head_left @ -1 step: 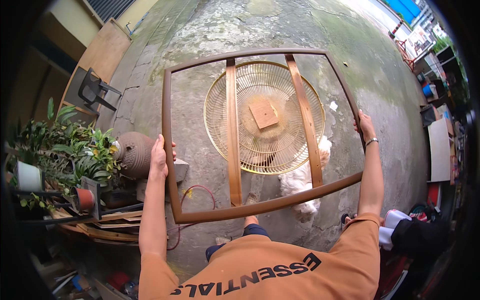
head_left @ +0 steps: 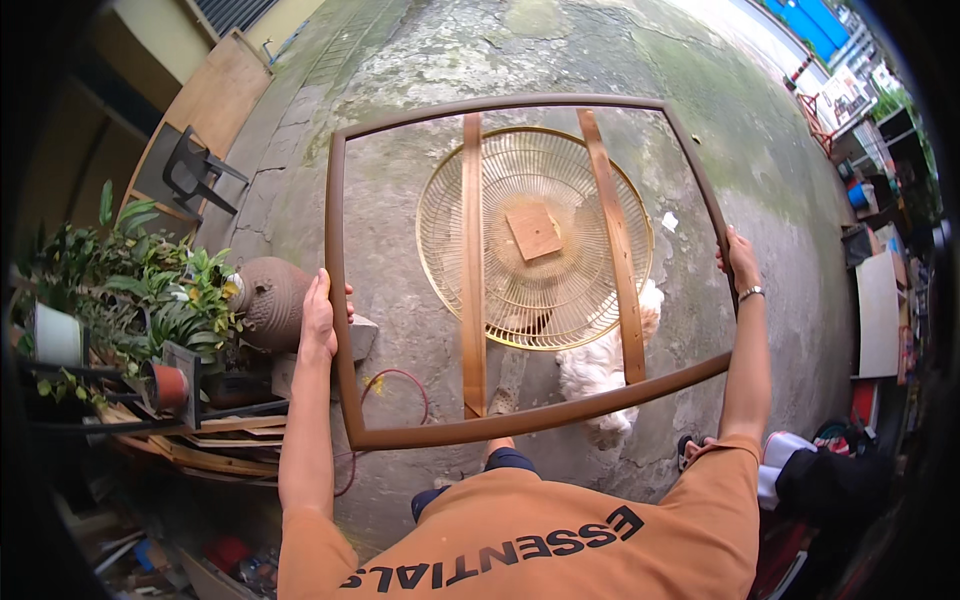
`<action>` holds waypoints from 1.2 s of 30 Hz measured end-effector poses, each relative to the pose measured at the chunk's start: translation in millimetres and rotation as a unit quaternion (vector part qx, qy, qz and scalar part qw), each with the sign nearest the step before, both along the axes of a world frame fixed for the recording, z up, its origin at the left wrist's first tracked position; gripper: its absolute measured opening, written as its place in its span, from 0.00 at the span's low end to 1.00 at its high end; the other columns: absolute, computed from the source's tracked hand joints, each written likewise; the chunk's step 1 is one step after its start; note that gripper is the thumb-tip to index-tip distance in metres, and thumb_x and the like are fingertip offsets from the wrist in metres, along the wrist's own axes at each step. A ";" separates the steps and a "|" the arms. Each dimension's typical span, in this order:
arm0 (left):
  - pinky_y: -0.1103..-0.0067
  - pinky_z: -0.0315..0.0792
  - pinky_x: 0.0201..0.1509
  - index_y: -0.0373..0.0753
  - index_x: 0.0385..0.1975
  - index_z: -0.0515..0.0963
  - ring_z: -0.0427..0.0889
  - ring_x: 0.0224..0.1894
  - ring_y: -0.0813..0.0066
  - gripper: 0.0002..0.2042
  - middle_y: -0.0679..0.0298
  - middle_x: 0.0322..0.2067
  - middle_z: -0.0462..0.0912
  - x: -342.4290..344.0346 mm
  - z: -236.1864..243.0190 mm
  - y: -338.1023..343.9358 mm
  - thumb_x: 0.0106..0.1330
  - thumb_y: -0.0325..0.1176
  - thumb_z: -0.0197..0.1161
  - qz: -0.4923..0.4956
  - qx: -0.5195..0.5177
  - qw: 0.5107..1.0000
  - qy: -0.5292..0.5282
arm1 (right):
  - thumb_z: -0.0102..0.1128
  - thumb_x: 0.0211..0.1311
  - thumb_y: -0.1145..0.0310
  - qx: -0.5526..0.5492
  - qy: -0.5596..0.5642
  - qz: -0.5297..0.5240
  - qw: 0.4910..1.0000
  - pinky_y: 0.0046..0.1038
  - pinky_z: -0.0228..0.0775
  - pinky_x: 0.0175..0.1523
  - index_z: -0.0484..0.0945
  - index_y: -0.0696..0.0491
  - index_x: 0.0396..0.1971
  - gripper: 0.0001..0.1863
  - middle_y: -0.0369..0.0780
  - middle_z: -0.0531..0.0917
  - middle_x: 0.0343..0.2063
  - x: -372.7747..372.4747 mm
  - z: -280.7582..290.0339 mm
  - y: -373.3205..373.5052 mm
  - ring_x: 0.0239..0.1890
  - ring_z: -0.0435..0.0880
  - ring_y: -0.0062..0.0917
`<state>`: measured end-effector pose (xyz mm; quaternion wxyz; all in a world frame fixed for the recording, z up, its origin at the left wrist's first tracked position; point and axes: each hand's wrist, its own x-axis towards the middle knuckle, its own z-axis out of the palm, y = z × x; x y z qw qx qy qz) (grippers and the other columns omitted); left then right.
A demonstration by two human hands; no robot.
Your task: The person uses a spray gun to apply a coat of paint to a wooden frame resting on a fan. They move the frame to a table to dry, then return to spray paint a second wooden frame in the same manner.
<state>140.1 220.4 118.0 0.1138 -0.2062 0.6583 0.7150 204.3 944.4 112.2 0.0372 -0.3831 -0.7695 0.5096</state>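
My left hand [head_left: 320, 315] grips the left side bar of a large brown rectangular frame [head_left: 338, 220], its fingertips showing on the inner side. My right hand [head_left: 738, 260] is closed round the right side bar. The frame is held up in front of me, tilted. Through its opening shows a round gold wire grille [head_left: 550, 165] with a square wooden board [head_left: 534, 230] at its centre. Across the grille run a left wooden strip [head_left: 473, 250] and a right wooden strip [head_left: 618, 250]; whether they join the frame I cannot tell.
A white fluffy dog [head_left: 590, 375] is on the concrete below the grille. Potted plants [head_left: 150, 270], a brown clay jar [head_left: 275, 300], a dark plastic chair [head_left: 195, 170] and stacked wood [head_left: 215, 455] stand left. A thin red hose [head_left: 425, 400] curls near my foot. Clutter lines the right.
The frame's right side and my right hand have shifted slightly rightward in view. The grille and strips also sit a little farther right. Both hands keep their grip.
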 end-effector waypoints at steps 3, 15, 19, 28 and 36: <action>0.83 0.67 0.17 0.43 0.34 0.70 0.71 0.15 0.81 0.18 0.68 0.24 0.73 38.9 31.9 -9.3 0.73 0.52 0.45 0.044 0.031 0.997 0.057 | 0.43 0.71 0.48 0.013 0.080 -0.003 0.997 0.20 0.65 0.16 0.73 0.52 0.30 0.21 0.34 0.74 0.15 12.5 48.1 -15.4 0.11 0.72 0.17; 0.83 0.64 0.17 0.39 0.41 0.70 0.68 0.14 0.81 0.21 0.66 0.23 0.72 440.1 117.6 -222.0 0.74 0.52 0.41 0.341 -0.001 0.892 0.297 | 0.43 0.70 0.43 -0.024 0.301 0.191 0.934 0.18 0.59 0.16 0.71 0.49 0.25 0.24 0.32 0.68 0.11 96.7 203.9 -307.7 0.10 0.66 0.15; 0.83 0.63 0.17 0.39 0.40 0.71 0.68 0.14 0.81 0.21 0.66 0.23 0.74 662.6 117.8 -297.1 0.74 0.53 0.41 0.465 -0.001 0.822 0.329 | 0.43 0.70 0.44 -0.070 0.333 0.349 0.873 0.19 0.59 0.17 0.73 0.51 0.27 0.24 0.32 0.68 0.11 151.4 215.1 -463.9 0.10 0.64 0.16; 0.83 0.65 0.16 0.41 0.39 0.73 0.69 0.14 0.83 0.21 0.67 0.22 0.75 1089.7 113.9 -255.8 0.74 0.52 0.40 0.726 -0.170 0.614 0.258 | 0.42 0.72 0.47 -0.239 0.219 0.595 0.735 0.21 0.58 0.17 0.72 0.49 0.26 0.23 0.31 0.67 0.10 342.3 142.1 -867.7 0.11 0.65 0.17; 0.84 0.65 0.20 0.40 0.39 0.70 0.69 0.16 0.82 0.20 0.67 0.21 0.74 1251.7 105.2 -136.1 0.75 0.51 0.40 0.859 -0.260 0.417 0.146 | 0.46 0.71 0.48 -0.396 -0.053 0.715 0.574 0.23 0.65 0.25 0.73 0.52 0.26 0.22 0.34 0.74 0.17 558.4 -3.1 -1113.0 0.18 0.72 0.20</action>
